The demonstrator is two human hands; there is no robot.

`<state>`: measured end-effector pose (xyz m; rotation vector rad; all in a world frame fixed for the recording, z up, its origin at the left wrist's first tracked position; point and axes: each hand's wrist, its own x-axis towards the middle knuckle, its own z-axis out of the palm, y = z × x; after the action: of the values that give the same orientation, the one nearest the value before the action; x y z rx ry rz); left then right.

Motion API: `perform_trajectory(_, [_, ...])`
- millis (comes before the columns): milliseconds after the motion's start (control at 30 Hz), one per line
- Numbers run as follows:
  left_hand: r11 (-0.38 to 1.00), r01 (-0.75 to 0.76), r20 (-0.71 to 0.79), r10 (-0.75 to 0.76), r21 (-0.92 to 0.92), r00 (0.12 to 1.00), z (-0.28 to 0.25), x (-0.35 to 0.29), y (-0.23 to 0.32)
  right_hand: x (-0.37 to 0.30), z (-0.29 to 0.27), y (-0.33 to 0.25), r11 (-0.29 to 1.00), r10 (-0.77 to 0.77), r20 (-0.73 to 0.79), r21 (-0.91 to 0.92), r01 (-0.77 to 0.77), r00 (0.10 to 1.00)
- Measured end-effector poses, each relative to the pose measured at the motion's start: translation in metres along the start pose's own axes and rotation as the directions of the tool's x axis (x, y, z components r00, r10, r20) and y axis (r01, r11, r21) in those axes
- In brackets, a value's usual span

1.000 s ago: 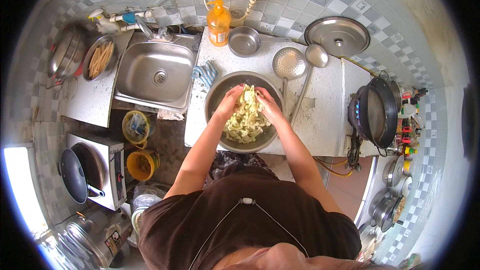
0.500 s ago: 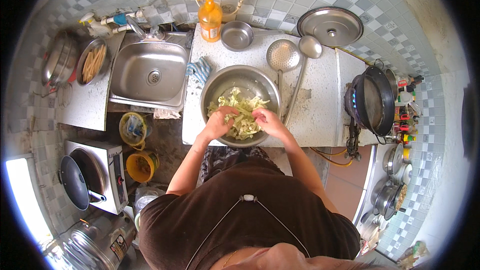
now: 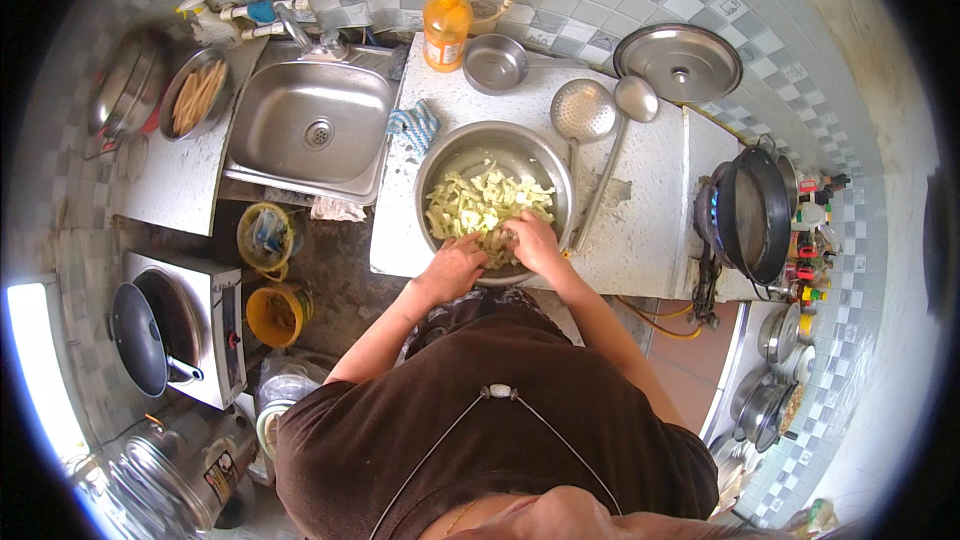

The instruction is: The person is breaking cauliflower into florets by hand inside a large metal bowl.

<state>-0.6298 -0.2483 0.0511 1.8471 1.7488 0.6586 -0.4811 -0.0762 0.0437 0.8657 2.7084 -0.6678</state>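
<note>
On the counter in front of me stands a wide steel bowl [image 3: 432, 155] with pale yellow-green chopped cabbage [image 3: 490, 202] in it. My left hand [image 3: 458, 266] is at the bowl's near left side, its fingers curled into the pieces. Opposite it, my right hand [image 3: 533, 242] reaches over the near right part, fingers bent and closed on some of the cabbage. The fingertips of both hands are partly hidden among the pieces. A slotted skimmer [image 3: 583, 110] and a long-handled ladle [image 3: 636, 99] lie just right of the bowl.
A steel sink [image 3: 310, 125] is at left, with a blue-white cloth [image 3: 414, 126] beside the bowl. Behind stand an orange pump bottle [image 3: 446, 25], a small saucepan [image 3: 495, 63] and a round lid [image 3: 680, 62]. At right a black wok [image 3: 757, 215] sits over a blue flame.
Both hands have drawn toward the bowl's near edge and deeper into the cabbage. More of the heap shows now. The whole view has shifted slightly.
</note>
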Motion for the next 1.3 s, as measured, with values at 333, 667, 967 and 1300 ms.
perform_trajectory(333, [0.970,0.136,-0.036,-0.146,-0.200,0.989,-0.009,0.006,0.012,0.036,0.015,0.034,0.827,0.247,-0.327,0.561,-0.023,0.912])
perform_trajectory(667, [0.489,0.194,-0.118,-0.537,-0.850,0.836,0.020,0.037,-0.002,-0.001,-0.005,-0.008,0.299,0.154,-0.111,0.952,0.061,0.982])
perform_trajectory(967, [0.905,0.318,-0.555,-0.425,-0.282,0.715,0.010,0.030,-0.024,0.021,0.004,0.053,0.801,0.394,-0.150,0.539,-0.259,0.907])
perform_trajectory(1300, [-0.058,0.125,0.128,-0.715,-0.990,0.687,0.026,0.078,-0.050,0.049,0.032,0.026,0.195,0.234,0.127,0.965,-0.174,0.964])
